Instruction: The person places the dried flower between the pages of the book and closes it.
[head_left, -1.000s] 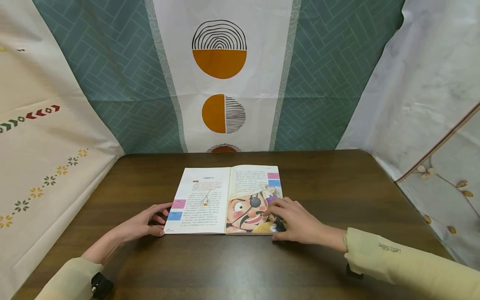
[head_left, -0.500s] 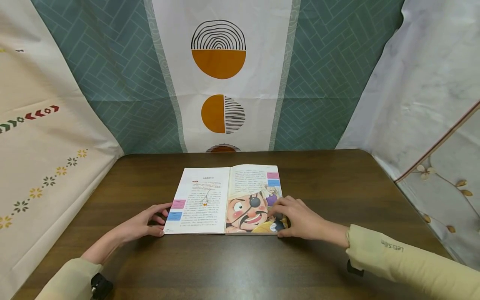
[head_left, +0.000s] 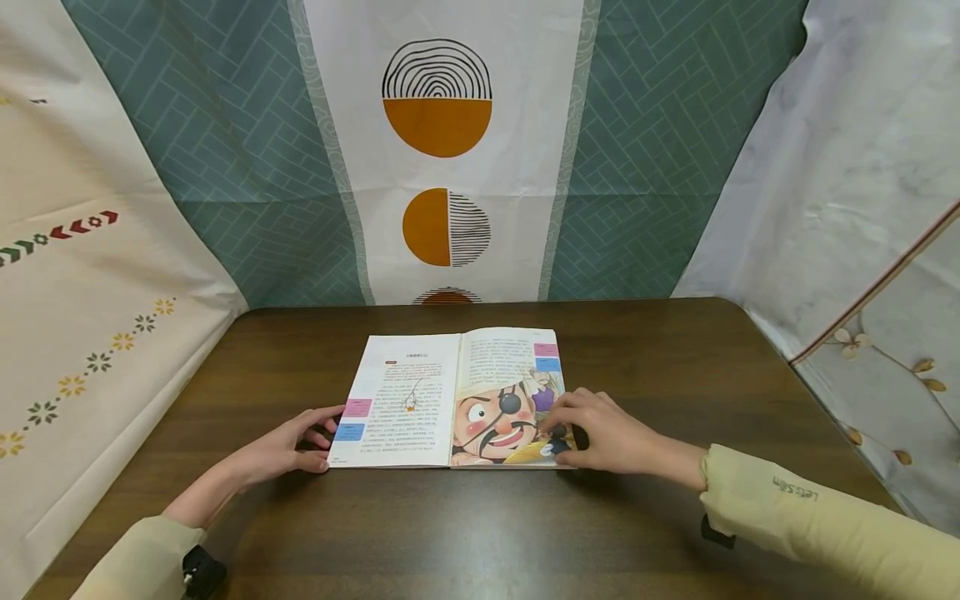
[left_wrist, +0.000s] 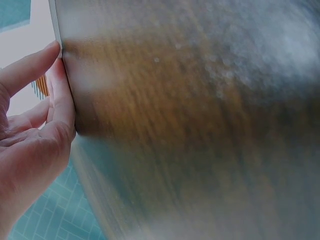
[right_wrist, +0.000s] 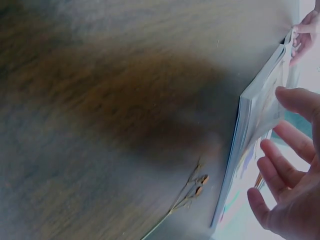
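Dark Wooden Bench (head_left: 465, 533) with Open Book (head_left: 450, 404), Two Hands Attending

Backdrop: green herringbone cloth (head_left: 652, 150) either side of a white strip (head_left: 517, 117) bearing orange and black-lined discs. At left, a cream cloth (head_left: 90, 275) with flower motifs; at right, a pale marbled cloth (head_left: 847, 167).

Principal item: one book, lying open and flat near the middle of your bench, its spine running away from you. Left page (head_left: 405, 408): printed text too small to read, a little drawing, pink and blue blocks at the outer edge. Right page (head_left: 491, 425): text above, a large cartoon figure with an eyepatch below, similar blocks at the upper outer corner.

Your left hand (head_left: 288, 446): at the left edge of the book, thumb touching the near corner, fingers loosely bent along the edge, not clenched.

Your right hand (head_left: 603, 433): at the near right corner, fingers spread and slightly curved over the page, thumb apart from them, grasping nothing. Whether the fingertips press the paper, you cannot tell.

Your sleeves: pale yellow, the right sleeve (head_left: 817, 517) marked with dark lettering.
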